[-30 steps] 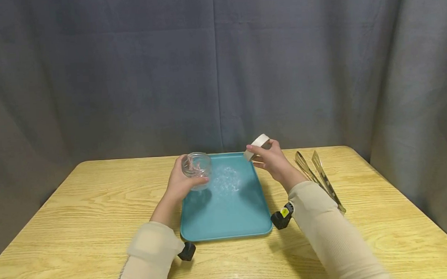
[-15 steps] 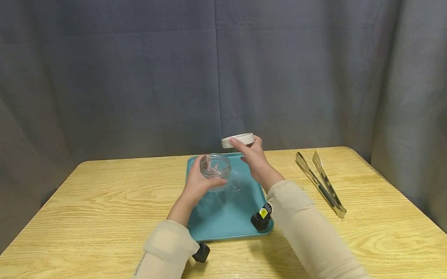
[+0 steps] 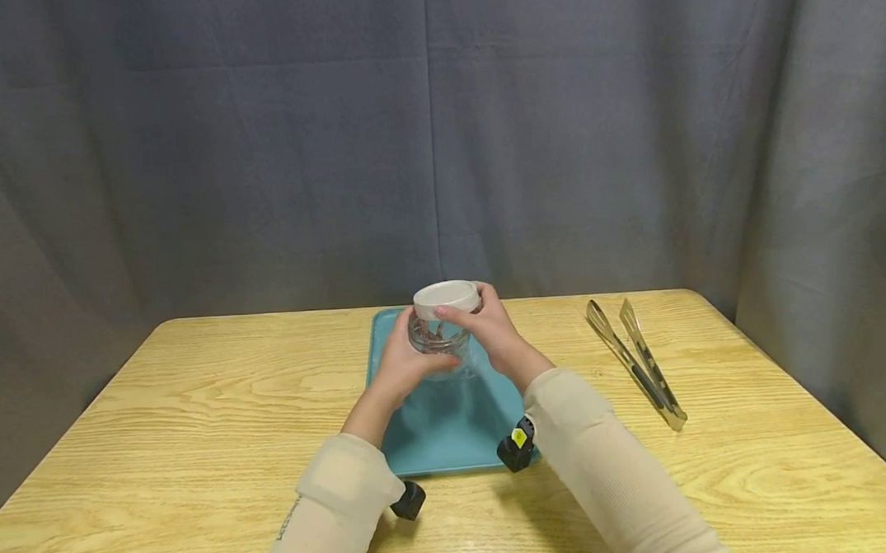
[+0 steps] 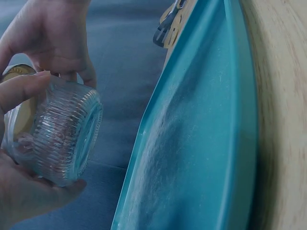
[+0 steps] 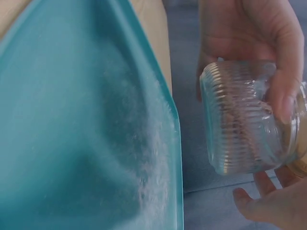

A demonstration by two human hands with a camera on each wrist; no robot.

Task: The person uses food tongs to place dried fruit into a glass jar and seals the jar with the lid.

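Above the tray, my left hand (image 3: 406,365) grips a clear ribbed glass jar (image 5: 240,120) round its side. Pinkish, stringy bits show through the glass. A white lid (image 3: 446,297) with a gold-coloured underside sits over the jar's mouth, held by its rim in my right hand (image 3: 493,332). Lid and jar are very close; whether the lid touches all round cannot be told. The jar (image 4: 67,127) appears slightly tilted. Under both hands lies the teal tray (image 3: 450,437), whose surface carries whitish marks or reflections.
Metal tongs (image 3: 643,371) with dark grips lie spread on the wooden table (image 3: 197,419), right of the tray. A grey curtain (image 3: 437,145) hangs behind the table's far edge.
My right hand has brought the lid leftward and down from beyond the jar to over its mouth, turning it white side up. My left hand has shifted the jar to the right.
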